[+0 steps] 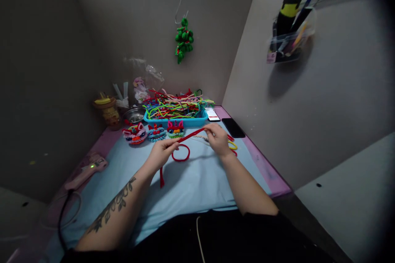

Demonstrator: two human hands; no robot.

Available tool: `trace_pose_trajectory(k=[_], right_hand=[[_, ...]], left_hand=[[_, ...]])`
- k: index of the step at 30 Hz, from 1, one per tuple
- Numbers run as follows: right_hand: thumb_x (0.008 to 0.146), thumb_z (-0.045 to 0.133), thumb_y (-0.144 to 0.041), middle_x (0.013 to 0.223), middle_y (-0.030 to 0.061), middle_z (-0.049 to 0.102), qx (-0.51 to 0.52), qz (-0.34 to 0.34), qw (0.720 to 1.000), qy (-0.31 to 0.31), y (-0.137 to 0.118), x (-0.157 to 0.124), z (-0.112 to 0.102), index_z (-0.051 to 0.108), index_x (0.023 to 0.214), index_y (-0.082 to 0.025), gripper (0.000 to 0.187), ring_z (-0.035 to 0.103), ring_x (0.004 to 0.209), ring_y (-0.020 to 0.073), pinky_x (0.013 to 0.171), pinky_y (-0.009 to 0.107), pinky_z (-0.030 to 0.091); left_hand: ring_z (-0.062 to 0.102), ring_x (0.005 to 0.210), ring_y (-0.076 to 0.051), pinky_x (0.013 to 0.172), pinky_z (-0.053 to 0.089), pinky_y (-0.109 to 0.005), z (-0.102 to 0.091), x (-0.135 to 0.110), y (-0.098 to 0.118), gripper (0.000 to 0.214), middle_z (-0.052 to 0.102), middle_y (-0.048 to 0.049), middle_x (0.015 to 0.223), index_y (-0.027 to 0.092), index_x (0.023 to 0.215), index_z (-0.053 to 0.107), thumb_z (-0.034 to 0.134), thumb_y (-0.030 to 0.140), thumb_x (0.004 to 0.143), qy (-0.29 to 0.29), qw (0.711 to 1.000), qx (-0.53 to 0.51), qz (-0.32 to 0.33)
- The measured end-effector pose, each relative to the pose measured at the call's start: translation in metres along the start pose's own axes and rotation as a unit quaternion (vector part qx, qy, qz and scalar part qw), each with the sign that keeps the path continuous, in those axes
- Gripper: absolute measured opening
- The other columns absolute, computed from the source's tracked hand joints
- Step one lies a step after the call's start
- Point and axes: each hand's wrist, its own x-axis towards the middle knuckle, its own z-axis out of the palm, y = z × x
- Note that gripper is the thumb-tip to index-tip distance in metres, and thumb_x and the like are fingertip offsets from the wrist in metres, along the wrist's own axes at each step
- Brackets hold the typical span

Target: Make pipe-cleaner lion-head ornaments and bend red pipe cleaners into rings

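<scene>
A bundle of red pipe cleaners [194, 134] stretches between my two hands above the cloth. My left hand [162, 152] pinches its lower left part, and a loose red end hangs down below that hand. My right hand [217, 137] grips the upper right end between thumb and fingers. Under the stretched piece, a red pipe cleaner ring [180, 153] lies on the light blue cloth [191, 185]. Beside my right hand, yellow and red bent pieces [232, 145] are partly hidden behind it.
Three small pipe cleaner animal heads [156, 132] stand in front of a blue tray [175, 122] heaped with coloured pipe cleaners. A black phone [233, 128] lies at right, a pink glue gun [88, 171] at left. Grey partitions enclose the table; a pen holder [290, 45] hangs right.
</scene>
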Motion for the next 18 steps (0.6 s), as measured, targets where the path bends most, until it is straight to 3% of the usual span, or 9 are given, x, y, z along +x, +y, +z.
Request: trace_pose_trajectory(k=[2, 4, 8, 14, 18], right_hand=[[0.089, 0.05, -0.02, 0.08, 0.0055, 0.068, -0.025, 0.009, 0.999, 0.029, 0.012, 0.002, -0.009, 0.066, 0.085, -0.02, 0.017, 0.062, 0.08, 0.0195, 0.075, 0.034, 0.049], [0.089, 0.05, -0.022, 0.08, 0.0056, 0.068, -0.046, 0.02, 0.997, 0.05, 0.021, 0.004, -0.017, 0.066, 0.084, -0.02, 0.017, 0.062, 0.079, 0.0196, 0.075, 0.034, 0.048], [0.088, 0.051, -0.026, 0.079, 0.0052, 0.068, -0.083, 0.049, 0.993, 0.075, 0.035, 0.006, -0.028, 0.066, 0.082, -0.02, 0.018, 0.061, 0.077, 0.0198, 0.074, 0.034, 0.047], [0.087, 0.05, -0.028, 0.078, 0.0068, 0.066, -0.101, 0.094, 0.986, 0.092, 0.051, 0.006, -0.042, 0.067, 0.08, -0.018, 0.02, 0.059, 0.078, 0.0213, 0.075, 0.035, 0.046], [0.087, 0.051, -0.029, 0.078, 0.0067, 0.067, -0.102, 0.111, 0.984, 0.1, 0.057, 0.006, -0.045, 0.067, 0.08, -0.019, 0.02, 0.059, 0.077, 0.0218, 0.076, 0.036, 0.046]], left_hand=[[0.06, 0.07, -0.018, 0.064, 0.046, -0.027, -0.008, 0.002, -0.001, 0.034, 0.072, -0.0071, 0.079, 0.014, 0.075, 0.074, 0.062, 0.046, 0.07, 0.011, 1.0, -0.016, -0.015], [0.051, 0.052, -0.013, 0.049, 0.038, -0.023, -0.016, 0.004, -0.003, 0.038, 0.066, -0.0038, 0.061, 0.013, 0.074, 0.074, 0.064, 0.049, 0.068, 0.001, 0.999, -0.017, -0.049], [0.028, 0.039, -0.005, 0.038, 0.02, -0.019, -0.03, 0.007, -0.007, 0.041, 0.052, 0.0023, 0.049, 0.013, 0.077, 0.073, 0.064, 0.051, 0.067, -0.077, 0.99, -0.031, -0.11], [0.037, 0.042, -0.006, 0.04, 0.028, -0.02, -0.04, 0.011, -0.013, 0.03, 0.06, -0.0006, 0.056, 0.016, 0.065, 0.07, 0.066, 0.046, 0.067, -0.089, 0.99, -0.06, -0.095], [0.041, 0.042, -0.008, 0.04, 0.032, -0.02, -0.045, 0.014, -0.02, 0.03, 0.063, -0.0018, 0.059, 0.016, 0.067, 0.068, 0.063, 0.046, 0.07, -0.04, 0.997, -0.007, -0.071]])
